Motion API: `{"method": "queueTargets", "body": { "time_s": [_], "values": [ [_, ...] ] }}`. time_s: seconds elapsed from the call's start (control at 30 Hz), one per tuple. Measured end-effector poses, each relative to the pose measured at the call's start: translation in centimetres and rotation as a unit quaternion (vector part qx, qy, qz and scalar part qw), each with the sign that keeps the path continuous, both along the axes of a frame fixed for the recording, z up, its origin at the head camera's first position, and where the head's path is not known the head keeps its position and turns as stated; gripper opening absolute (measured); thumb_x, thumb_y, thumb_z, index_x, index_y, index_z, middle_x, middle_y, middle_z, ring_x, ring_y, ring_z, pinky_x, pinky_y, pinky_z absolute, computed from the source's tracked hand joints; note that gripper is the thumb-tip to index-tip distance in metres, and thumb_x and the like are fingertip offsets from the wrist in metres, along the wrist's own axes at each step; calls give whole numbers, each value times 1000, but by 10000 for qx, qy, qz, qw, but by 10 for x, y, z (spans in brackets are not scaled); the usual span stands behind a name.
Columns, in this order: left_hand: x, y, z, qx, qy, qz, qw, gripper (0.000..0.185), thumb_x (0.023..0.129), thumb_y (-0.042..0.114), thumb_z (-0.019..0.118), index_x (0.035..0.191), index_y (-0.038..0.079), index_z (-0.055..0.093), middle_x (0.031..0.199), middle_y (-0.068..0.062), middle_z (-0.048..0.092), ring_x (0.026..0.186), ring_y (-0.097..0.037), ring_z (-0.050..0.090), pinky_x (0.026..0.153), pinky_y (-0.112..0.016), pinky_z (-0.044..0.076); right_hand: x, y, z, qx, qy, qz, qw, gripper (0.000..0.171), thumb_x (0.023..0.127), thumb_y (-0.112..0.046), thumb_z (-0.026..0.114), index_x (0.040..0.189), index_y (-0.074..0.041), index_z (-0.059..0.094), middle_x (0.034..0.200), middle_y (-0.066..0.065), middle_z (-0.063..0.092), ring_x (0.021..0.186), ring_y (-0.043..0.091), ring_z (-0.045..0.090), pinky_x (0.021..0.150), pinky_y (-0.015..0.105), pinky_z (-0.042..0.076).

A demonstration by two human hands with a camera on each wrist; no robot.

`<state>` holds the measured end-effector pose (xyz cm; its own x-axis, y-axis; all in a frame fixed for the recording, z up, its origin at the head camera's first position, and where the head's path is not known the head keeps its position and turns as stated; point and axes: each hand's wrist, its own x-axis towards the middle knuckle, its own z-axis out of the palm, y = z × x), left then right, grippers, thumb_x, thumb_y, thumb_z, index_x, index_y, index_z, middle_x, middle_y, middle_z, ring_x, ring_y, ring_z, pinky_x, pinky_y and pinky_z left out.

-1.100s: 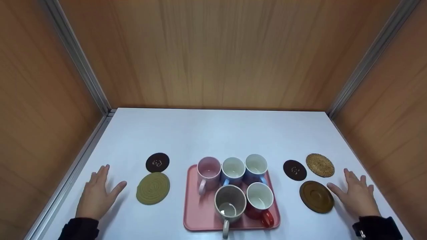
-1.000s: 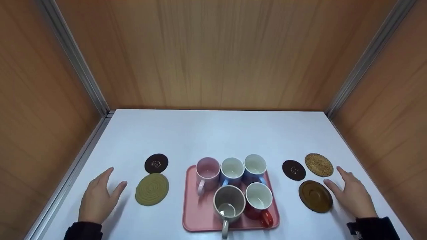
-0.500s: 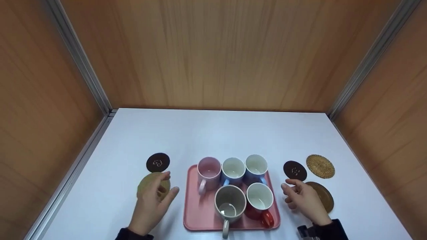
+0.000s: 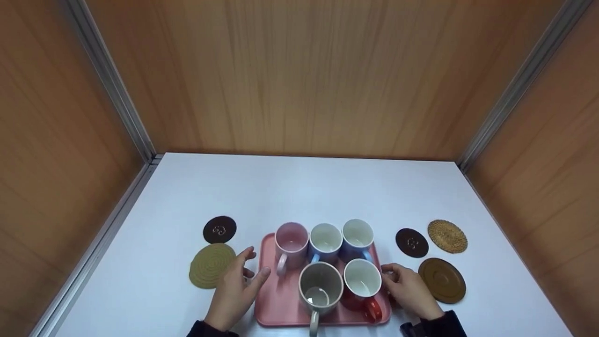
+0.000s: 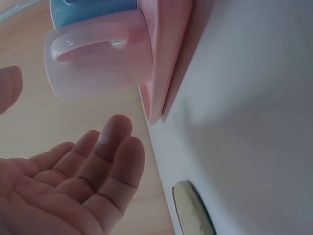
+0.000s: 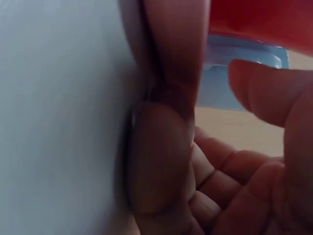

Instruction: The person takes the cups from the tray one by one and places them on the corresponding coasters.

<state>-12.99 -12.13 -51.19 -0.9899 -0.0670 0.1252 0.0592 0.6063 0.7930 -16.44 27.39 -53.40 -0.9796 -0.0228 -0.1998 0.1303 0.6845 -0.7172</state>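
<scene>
Item: pink tray (image 4: 276,309), near centre of the white tabletop (image 4: 304,192), carrying five upright mugs packed close together.

- Far row: pink mug (image 4: 291,243), pale blue mug (image 4: 325,241), blue mug (image 4: 358,236). Near row: grey mug (image 4: 320,288), red mug (image 4: 362,285), both handles pointing to the near edge.
- Left hand (image 4: 236,290): fingers spread wide, holding nothing, at the tray's left edge; touching or just short of it, cannot tell.
- Right hand (image 4: 409,290): fingers loosely curled against the tray's right edge beside the red mug; a firm grip is not shown.
- Off the tray: green coaster (image 4: 211,264) and dark coaster (image 4: 219,229) at left; dark coaster (image 4: 412,242), woven coaster (image 4: 448,236) and brown saucer (image 4: 441,280) at right.

Risks, as judged:
- Uneven lift from two sides would tilt the tray; mugs would slide, knock together, or tip over the low rim.
- A shallow hold on the thin rim could slip.
- The right thumb may bump the red mug.
- The left hand may drag the green coaster just beside it.
</scene>
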Motion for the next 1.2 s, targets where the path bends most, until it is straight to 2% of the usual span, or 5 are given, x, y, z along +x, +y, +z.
{"method": "queueTargets", "body": {
  "time_s": [0.23, 0.4, 0.83, 1.07, 1.2],
  "values": [
    [-7, 3, -5, 11, 174, -59, 9998, 66, 92, 43, 68, 140, 3, 49, 128, -11, 64, 81, -6, 60, 72, -24, 50, -2, 4, -4, -186, 12, 42, 9998, 46, 92, -44, 66, 121, -8, 66, 79, 1, 65, 66, 13, 59, 57, 25, 47],
    [-9, 7, -7, -24, 252, -93, 9996, 64, 92, 44, 68, 138, 3, 52, 125, -11, 65, 80, -5, 61, 72, -23, 51, -4, 7, -6, -346, -71, 100, 9993, 49, 91, -47, 66, 122, -8, 65, 79, 1, 65, 64, 14, 59, 54, 26, 47],
    [-9, 24, -11, -140, -207, -435, 9987, 25, 92, 36, 69, 110, 20, 67, 88, 8, 62, 69, -5, 53, 62, -19, 45, -4, 13, -9, -665, -399, 164, 9969, 55, 91, -49, 66, 126, -6, 62, 78, 3, 64, 58, 15, 57, 48, 29, 47],
    [-11, 25, -14, -115, -394, -532, 9977, 25, 93, 37, 68, 110, 20, 67, 88, 6, 63, 71, -6, 53, 62, -20, 45, -3, 14, -10, -822, -408, 193, 9956, 54, 91, -47, 66, 125, -5, 61, 78, 3, 66, 58, 15, 58, 48, 30, 48],
    [-15, 21, -15, -174, -235, -452, 9986, 27, 91, 41, 69, 108, 19, 68, 87, 7, 63, 70, -4, 54, 62, -20, 45, -4, 15, -10, -854, -411, 191, 9953, 55, 92, -47, 66, 126, -5, 61, 77, 3, 65, 57, 15, 57, 48, 30, 47]
  ]
}}
